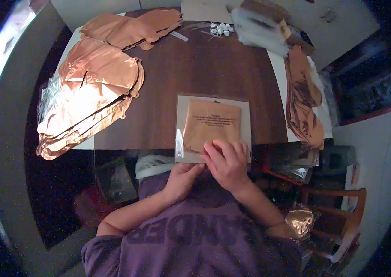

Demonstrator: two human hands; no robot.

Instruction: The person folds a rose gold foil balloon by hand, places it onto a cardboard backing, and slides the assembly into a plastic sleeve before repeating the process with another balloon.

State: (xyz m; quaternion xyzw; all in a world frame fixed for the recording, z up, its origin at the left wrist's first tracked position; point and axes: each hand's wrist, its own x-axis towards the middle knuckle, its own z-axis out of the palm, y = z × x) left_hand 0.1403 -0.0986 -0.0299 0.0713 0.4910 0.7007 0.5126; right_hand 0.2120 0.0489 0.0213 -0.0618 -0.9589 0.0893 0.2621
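A clear plastic bag (246, 115) with black printed text lies at the table's near edge. Inside it are a folded copper-coloured foil piece (207, 134) and a pale card backing. My left hand (184, 179) is closed, thumb and fingers pinched at the bag's lower edge. Over the bag's lower right part, my right hand (228, 166) is closed too, its thumb and curled fingers gripping near the same edge. The right hand hides that corner of the bag and part of the foil piece.
Stacked copper foil sheets (98, 69) cover the table's left side, with more foil (133, 27) behind. Small white pieces (222, 29) lie at the back beside blurred clear packaging (260, 30). Foil shapes (304, 92) drape over the right edge. A wooden chair (354, 203) stands at lower right.
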